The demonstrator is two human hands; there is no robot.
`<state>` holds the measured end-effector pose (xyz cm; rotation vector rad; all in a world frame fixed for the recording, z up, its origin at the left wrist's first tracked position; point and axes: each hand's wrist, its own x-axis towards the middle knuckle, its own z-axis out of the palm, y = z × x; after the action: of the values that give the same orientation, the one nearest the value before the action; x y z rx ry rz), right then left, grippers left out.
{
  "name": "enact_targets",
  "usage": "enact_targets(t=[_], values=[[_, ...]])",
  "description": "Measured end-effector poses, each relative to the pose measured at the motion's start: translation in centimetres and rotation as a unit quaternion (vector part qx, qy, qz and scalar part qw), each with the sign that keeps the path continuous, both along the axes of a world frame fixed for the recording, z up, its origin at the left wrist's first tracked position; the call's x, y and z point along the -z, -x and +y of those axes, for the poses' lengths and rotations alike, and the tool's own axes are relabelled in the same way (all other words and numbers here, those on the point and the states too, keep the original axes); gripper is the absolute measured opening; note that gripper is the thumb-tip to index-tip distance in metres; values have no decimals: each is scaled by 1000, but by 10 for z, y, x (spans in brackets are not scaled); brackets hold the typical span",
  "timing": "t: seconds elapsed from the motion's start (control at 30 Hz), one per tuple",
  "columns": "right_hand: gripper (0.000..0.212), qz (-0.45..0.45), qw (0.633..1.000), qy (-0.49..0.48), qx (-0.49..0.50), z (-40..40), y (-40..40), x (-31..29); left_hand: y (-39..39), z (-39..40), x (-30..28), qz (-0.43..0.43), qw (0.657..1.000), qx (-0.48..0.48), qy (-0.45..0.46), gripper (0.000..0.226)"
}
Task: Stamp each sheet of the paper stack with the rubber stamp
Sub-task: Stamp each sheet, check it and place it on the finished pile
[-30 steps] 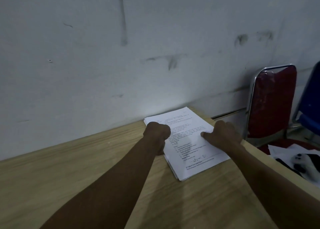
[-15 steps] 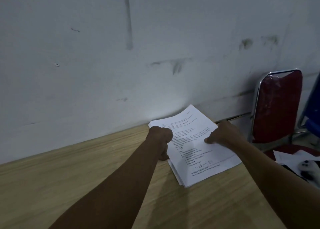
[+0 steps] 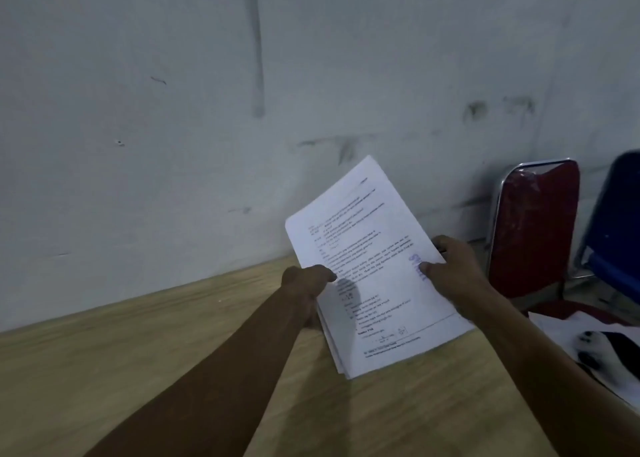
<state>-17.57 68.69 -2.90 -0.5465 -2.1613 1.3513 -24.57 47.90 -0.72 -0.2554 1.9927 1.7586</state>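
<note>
A big pale wall [image 3: 173, 110], scuffed and streaked, fills the top of the view, and right under it runs the wooden counter [image 3: 104, 370]. Everything here sits around the paper stack [image 3: 377, 294], so take that as the anchor. To the right of the stack, off the counter's edge, stands a red chair [image 3: 536, 231] with a chrome frame, and beyond that a blue chair [image 3: 616, 221] at the frame's edge. Below the red chair, loose white sheets [image 3: 588, 349] lie with something dark on them, too blurred to name.

The paper stack itself is tilted: its far end is lifted off the counter toward the wall, its near corner low over the wood, whether touching it I cannot tell. Printed text covers the top sheet, and there's a blue stamp mark [image 3: 417, 266] near its right edge.

Left hand [image 3: 304, 283] is at the stack's left edge, fingers curled round it, thumb on top of the page. Right hand [image 3: 453, 269] grips the right edge, thumb pressed on the top sheet just beside the blue mark, fingers wrapped behind the paper. Both forearms reach in from the bottom of the view. The rubber stamp itself I can't make out.
</note>
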Motion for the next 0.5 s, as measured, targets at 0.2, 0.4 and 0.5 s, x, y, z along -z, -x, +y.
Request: enact_targets(t=[0.2,0.4,0.5], values=[[15,126,988,85,-27,-19,-37,-21,-10,-10,-16,78,984,-21,-159,24],[23,197,977,79,-8,-28,-46,-24,-33,-7,-43,255,948,-34,-185,14],[29,202,976,85,-10,-29,-46,-13,-43,-5,-39,261,942,-35,-207,22]])
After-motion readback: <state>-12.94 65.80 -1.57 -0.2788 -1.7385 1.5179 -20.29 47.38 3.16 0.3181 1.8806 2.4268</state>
